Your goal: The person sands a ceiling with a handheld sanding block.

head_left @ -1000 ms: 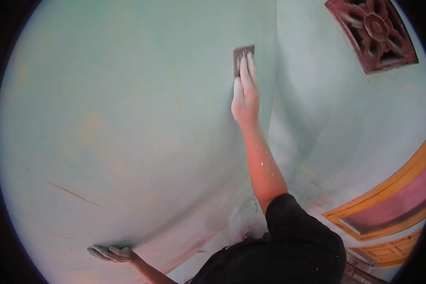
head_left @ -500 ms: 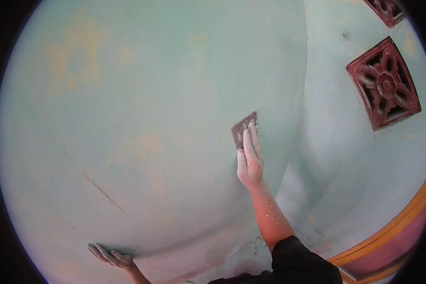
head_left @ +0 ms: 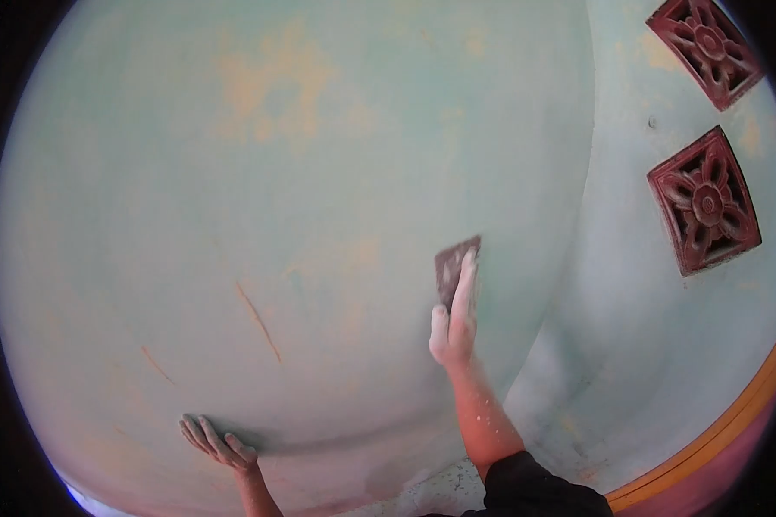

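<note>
My right hand (head_left: pixel 457 323), coated in pale dust, presses a small dark brown sheet of sandpaper (head_left: pixel 450 265) against the pale green wall (head_left: pixel 388 172). Its fingers lie extended along the sheet, with the thumb at the lower edge; some of the fingers are blurred. Lower left, my left hand (head_left: pixel 217 441) rests against the same wall, fingers stretched out and holding nothing. Above the left hand, a long orange scratch (head_left: pixel 259 321) and a shorter scratch (head_left: pixel 158 365) mark the paint.
A wall corner (head_left: pixel 588 172) runs down to the right of my right hand. Beyond it are two dark red flower-patterned vent blocks (head_left: pixel 707 205), one above the other. An orange band (head_left: pixel 707 439) curves along the lower right. Yellowish patches (head_left: pixel 276 82) show on the wall.
The view has turned, so the scratches sit farther right and the vent blocks lower. Both hands stay at the wall; the left hand has shifted left relative to the long scratch.
</note>
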Motion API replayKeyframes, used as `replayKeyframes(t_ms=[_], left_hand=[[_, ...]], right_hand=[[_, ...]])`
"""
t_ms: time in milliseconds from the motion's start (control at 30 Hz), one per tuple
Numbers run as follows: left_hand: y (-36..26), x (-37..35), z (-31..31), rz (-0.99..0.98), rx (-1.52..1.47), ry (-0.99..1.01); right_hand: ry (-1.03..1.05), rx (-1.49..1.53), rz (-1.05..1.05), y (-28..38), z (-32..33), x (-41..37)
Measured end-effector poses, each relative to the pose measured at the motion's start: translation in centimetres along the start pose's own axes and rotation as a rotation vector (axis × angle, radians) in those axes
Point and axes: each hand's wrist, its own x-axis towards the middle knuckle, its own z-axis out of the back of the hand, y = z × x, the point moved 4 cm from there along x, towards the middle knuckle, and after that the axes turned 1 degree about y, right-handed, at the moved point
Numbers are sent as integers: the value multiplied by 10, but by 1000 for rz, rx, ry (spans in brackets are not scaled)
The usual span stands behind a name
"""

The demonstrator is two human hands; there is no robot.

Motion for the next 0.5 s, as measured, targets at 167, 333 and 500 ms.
replayKeyframes(t_ms=[167,333,500], left_hand=[[7,-5,0,-6,-56,25],[9,-6,14,13,-148,153],[25,8,38,99,-347,489]], right_hand=[[-7,16,-13,24,-16,-21],[72,93,-67,62,-49,-73],[15,16,-26,80,-50,10]])
